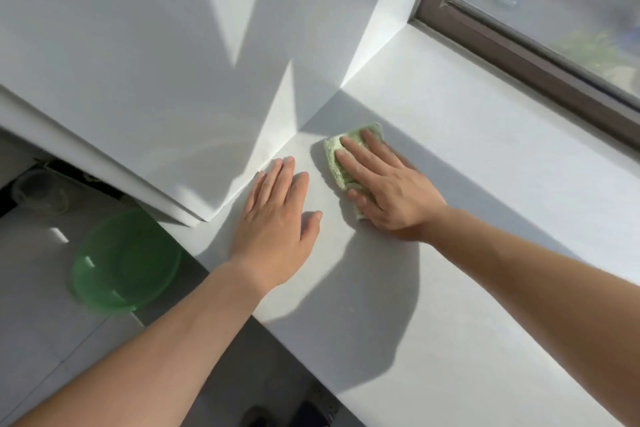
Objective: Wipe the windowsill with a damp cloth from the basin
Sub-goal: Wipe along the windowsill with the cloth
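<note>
A folded pale green cloth lies on the white windowsill near its left end. My right hand presses flat on the cloth with straight fingers, covering most of it. My left hand rests flat on the bare sill just left of the cloth, fingers straight, holding nothing. A green plastic basin stands on the floor below the sill's left end.
The white side wall of the window recess meets the sill just beyond the cloth. A brown window frame runs along the sill's far edge. A clear container sits on the floor at far left.
</note>
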Demonstrator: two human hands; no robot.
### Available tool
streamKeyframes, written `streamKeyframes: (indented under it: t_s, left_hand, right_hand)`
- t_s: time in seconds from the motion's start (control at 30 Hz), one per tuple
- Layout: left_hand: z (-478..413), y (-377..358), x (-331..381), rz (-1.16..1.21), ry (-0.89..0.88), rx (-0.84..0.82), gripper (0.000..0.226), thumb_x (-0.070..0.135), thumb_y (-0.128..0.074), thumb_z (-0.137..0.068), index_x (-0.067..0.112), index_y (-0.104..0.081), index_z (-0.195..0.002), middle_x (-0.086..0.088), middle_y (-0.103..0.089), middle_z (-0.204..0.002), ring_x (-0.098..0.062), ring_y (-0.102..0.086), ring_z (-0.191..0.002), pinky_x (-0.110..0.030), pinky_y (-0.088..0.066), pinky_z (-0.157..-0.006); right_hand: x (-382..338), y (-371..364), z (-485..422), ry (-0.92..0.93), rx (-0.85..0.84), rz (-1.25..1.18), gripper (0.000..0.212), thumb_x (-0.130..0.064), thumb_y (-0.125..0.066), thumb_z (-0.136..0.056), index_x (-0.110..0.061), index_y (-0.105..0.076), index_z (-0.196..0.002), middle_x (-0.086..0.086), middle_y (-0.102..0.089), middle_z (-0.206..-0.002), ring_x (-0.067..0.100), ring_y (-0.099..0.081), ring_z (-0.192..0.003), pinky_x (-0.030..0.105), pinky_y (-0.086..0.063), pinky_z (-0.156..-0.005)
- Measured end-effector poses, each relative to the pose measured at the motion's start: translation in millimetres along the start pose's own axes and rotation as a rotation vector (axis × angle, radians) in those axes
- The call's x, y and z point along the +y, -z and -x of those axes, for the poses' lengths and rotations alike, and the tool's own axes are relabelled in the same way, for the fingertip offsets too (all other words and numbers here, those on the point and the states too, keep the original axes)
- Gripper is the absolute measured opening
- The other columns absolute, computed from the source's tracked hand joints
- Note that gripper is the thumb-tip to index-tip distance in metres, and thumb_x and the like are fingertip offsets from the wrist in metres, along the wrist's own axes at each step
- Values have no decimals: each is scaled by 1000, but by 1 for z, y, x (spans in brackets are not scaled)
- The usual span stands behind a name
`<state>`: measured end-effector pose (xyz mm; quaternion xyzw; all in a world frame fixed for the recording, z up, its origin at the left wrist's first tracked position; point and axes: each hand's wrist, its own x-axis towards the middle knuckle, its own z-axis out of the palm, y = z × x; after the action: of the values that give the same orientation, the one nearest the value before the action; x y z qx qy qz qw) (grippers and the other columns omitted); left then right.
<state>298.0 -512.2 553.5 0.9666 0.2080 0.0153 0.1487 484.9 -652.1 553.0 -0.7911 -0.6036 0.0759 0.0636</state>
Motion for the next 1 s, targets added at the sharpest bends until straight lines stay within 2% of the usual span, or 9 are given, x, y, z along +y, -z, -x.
streamKeyframes:
  t_s: [0.17, 0.3, 0.4, 0.6, 0.67, 0.77, 0.83, 0.9, 1.0]
  left_hand:
    - [16, -6, 10, -2, 73, -2, 57, 40, -27, -100, 19, -18, -153, -9, 3, -167, -20, 14, -152, -41, 11, -122]
    - [19, -12, 14, -53, 95, 26, 63, 42, -22, -96, 17, -17, -154, -12, -2, -166, -23, 9, -153, -45, 6, -123]
    - [19, -11, 15, -65, 86, 10, 65, 44, -19, -95, 18, -16, -155, -11, -1, -167, -22, 10, -153, -45, 6, -123]
    - [19, -13, 15, -62, 87, 23, 63, 42, -24, -96, 17, -18, -153, -12, -4, -166, -23, 8, -153, -46, 4, -123]
    - [19, -13, 15, -57, 83, 29, 63, 43, -23, -95, 17, -19, -153, -12, -5, -166, -23, 8, -153, -46, 4, -123]
    - [21, -13, 13, -36, 87, 49, 64, 44, -22, -96, 15, -19, -153, -9, -5, -167, -20, 8, -153, -44, 4, -124]
    - [22, -13, 14, -16, 91, 57, 64, 44, -25, -98, 14, -19, -154, -7, -5, -167, -17, 9, -153, -42, 5, -124]
    - [22, -15, 15, -7, 100, 54, 63, 42, -26, -99, 12, -18, -154, -6, -4, -167, -15, 9, -153, -40, 6, -124]
    - [30, -17, 22, -4, 170, 111, 59, 39, -27, -97, 10, -29, -149, -10, -18, -164, -21, -4, -153, -41, 1, -124]
  right_hand:
    - [54, 17, -22, -654, 71, -51, 60, -38, -25, -102, -21, -8, -157, -2, -2, -166, 26, 7, -152, 41, -4, -123]
    - [-23, -5, 8, -337, 89, -23, 61, -37, -28, -101, -15, -17, -156, 4, -13, -165, 32, 0, -152, 45, -7, -123]
    - [-17, -1, 42, -73, 1, -13, 62, -40, -27, -99, -17, -22, -156, 0, -17, -164, 27, -4, -152, 40, -7, -123]
    - [56, 16, -10, -681, 82, -53, 58, -38, -24, -102, -24, -10, -157, -5, -2, -166, 25, 7, -152, 43, -5, -123]
    - [22, 4, -5, -535, 107, -33, 60, -38, -25, -101, -19, -14, -157, 1, -8, -166, 30, 3, -152, 45, -8, -123]
    - [-28, -8, 41, -68, 44, -21, 61, -38, -29, -100, -15, -22, -156, 3, -17, -164, 31, -3, -152, 45, -8, -123]
    - [-15, -4, 56, 119, -26, -12, 60, -37, -29, -100, -16, -23, -156, 1, -17, -164, 28, -5, -152, 40, -6, -124]
    - [22, 5, 40, 13, -27, 3, 61, -39, -27, -100, -20, -19, -157, 0, -14, -165, 27, -3, -152, 40, -7, -123]
    - [49, 17, -7, -392, 10, -74, 61, -40, -28, -101, -23, -8, -157, -2, -3, -166, 26, 5, -152, 42, -4, -123]
